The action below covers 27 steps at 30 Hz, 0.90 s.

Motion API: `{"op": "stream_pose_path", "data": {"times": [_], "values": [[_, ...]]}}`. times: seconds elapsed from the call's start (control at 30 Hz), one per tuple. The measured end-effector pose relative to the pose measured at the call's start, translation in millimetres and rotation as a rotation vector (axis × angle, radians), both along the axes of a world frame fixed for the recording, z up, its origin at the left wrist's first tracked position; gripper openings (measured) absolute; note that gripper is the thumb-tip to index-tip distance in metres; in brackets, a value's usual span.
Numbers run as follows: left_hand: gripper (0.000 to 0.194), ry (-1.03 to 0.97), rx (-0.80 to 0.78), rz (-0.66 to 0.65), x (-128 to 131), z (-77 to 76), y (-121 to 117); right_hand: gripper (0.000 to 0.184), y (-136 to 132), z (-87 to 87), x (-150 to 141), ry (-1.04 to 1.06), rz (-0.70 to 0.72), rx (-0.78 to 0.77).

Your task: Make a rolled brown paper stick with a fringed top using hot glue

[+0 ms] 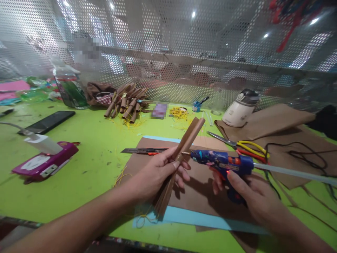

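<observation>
My left hand [164, 167] is closed round a rolled piece of brown paper [190, 135], which slants up and away to the right. In my right hand [252, 193] is a blue hot glue gun [223, 160], gripped by its handle, with a red light glowing. Its metal nozzle points left and meets the brown roll beside my left thumb; whether glue is coming out is too small to tell. A long clear glue stick [292, 172] sticks out from the gun's back. Beneath both hands lie brown paper sheets [200, 189] over light blue paper [210, 223].
A utility knife [143, 150] lies behind my left hand, and scissors [237, 143] lie behind the glue gun. Farther back are brown paper rolls [129, 103], yellow string [179, 112] and a white bottle [240, 109]. At left are a phone [48, 121] and a purple power strip [46, 161].
</observation>
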State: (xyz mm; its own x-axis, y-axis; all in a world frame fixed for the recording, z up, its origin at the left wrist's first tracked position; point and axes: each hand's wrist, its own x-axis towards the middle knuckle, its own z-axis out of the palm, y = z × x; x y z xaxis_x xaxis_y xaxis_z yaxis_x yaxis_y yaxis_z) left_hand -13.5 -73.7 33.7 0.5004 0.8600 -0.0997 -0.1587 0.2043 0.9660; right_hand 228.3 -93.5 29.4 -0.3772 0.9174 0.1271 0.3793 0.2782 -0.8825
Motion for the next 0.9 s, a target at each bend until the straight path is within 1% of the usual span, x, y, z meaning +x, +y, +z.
{"op": "stream_pose_path", "data": {"times": [0.13, 0.4, 0.53, 0.63, 0.7, 0.77, 0.9], "values": [[0.017, -0.019, 0.007, -0.006, 1, 1.9, 0, 0.039, 3, 3.0, 0, -0.002, -0.006, 0.019], [0.017, 0.029, 0.0, -0.011, 1, 5.8, -1, 0.038, 5, -6.4, 8, 0.065, -0.015, -0.001], [0.019, 0.05, 0.01, -0.033, 1, 5.9, -3, 0.04, 7, -0.6, 7, 0.056, -0.028, 0.019], [0.021, 0.039, 0.005, -0.042, 1, 4.4, -3, 0.042, 8, 5.3, 6, 0.072, -0.066, 0.049], [0.022, 0.034, 0.001, -0.049, 0, 3.8, -3, 0.042, 9, 6.9, 7, 0.07, -0.057, 0.041], [0.024, 0.036, -0.007, -0.053, 0, 4.1, -3, 0.04, 10, 5.9, 8, 0.075, -0.052, 0.019], [0.024, 0.057, -0.023, -0.049, 1, 6.0, -5, 0.036, 13, -0.7, 12, 0.158, -0.111, 0.017]]}}
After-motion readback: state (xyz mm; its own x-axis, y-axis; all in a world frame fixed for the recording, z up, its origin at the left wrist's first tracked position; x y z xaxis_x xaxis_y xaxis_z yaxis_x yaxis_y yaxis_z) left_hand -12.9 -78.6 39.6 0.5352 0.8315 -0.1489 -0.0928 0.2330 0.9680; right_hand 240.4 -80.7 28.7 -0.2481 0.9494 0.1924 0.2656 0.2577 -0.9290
